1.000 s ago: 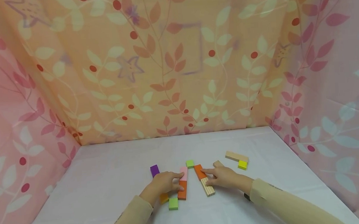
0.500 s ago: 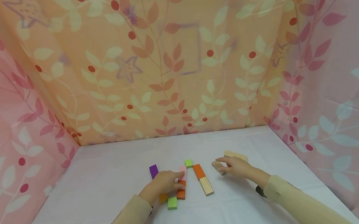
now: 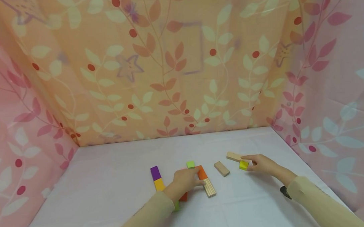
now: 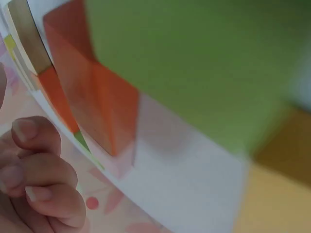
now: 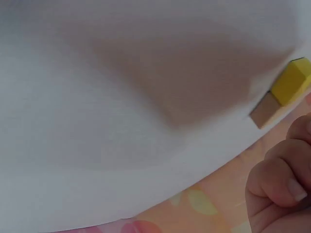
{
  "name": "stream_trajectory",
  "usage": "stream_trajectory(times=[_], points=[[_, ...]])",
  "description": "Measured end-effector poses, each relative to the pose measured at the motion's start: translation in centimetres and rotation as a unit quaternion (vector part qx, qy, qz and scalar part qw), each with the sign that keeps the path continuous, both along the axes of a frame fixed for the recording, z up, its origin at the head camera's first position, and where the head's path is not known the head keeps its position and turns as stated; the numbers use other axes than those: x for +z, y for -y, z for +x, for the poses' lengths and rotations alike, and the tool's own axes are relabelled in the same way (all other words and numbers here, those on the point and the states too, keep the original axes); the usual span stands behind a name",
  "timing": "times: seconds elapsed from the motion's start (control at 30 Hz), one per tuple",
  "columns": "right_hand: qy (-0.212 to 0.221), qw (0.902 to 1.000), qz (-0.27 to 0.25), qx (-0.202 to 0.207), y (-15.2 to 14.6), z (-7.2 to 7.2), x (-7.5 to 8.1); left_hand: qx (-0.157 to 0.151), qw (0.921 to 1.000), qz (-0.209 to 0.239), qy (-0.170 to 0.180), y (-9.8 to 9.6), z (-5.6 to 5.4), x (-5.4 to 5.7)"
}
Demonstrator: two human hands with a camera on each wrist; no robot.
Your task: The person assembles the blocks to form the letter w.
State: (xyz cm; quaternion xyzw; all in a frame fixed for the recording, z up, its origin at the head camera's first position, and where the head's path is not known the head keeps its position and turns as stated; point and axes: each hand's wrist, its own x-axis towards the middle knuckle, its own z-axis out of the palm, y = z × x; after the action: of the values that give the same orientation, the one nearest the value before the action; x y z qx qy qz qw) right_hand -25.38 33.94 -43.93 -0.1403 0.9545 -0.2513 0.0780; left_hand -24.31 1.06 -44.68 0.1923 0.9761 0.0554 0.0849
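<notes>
My left hand spreads its index finger and thumb over an orange block and a striped wooden block, which lie end to end. It covers most of a pink block and a red-orange block. On the right, my right hand has its index finger at a plain wooden block and its thumb beside a yellow block. That yellow block lies against the wooden one. In the wrist views, left-hand fingers and right-hand fingers are curled, apart from the blocks.
Another plain wooden block lies alone between the hands. A purple block and a yellow-orange block form a row on the left. One green block stands behind; another green block is partly hidden. Patterned cloth encloses the white table.
My left hand has moved right, from the pink and red-orange blocks to the orange and striped ones. My right hand has gone right, past the lone wooden block, to the yellow block.
</notes>
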Motion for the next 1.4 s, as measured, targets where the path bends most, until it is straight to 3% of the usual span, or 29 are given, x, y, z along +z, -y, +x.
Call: stream_trajectory(times=[0.17,0.33,0.5,0.67,0.9,1.4], points=[[-0.008,0.9998,0.002,-0.015,-0.7,-0.1,-0.7,0.020,0.9998,0.002,0.002,-1.1,0.1,0.0],[-0.014,0.9997,-0.002,-0.020,-0.7,0.0,-1.2,0.014,0.9999,0.006,0.002,-1.5,0.2,0.1],[-0.013,0.9997,-0.010,-0.019,-0.4,0.1,-1.4,0.009,0.9998,-0.020,-0.001,-1.7,0.5,0.2],[-0.019,0.9995,-0.008,-0.024,0.1,0.2,-1.5,0.017,0.9990,-0.040,-0.008,-2.0,0.5,0.3],[-0.002,0.9988,-0.038,-0.032,1.4,0.7,-1.7,0.036,0.9989,-0.030,0.005,-2.3,0.5,0.4],[0.032,0.9907,-0.113,0.068,5.1,3.2,-1.5,0.018,0.9983,-0.049,-0.025,-2.1,0.7,0.5]])
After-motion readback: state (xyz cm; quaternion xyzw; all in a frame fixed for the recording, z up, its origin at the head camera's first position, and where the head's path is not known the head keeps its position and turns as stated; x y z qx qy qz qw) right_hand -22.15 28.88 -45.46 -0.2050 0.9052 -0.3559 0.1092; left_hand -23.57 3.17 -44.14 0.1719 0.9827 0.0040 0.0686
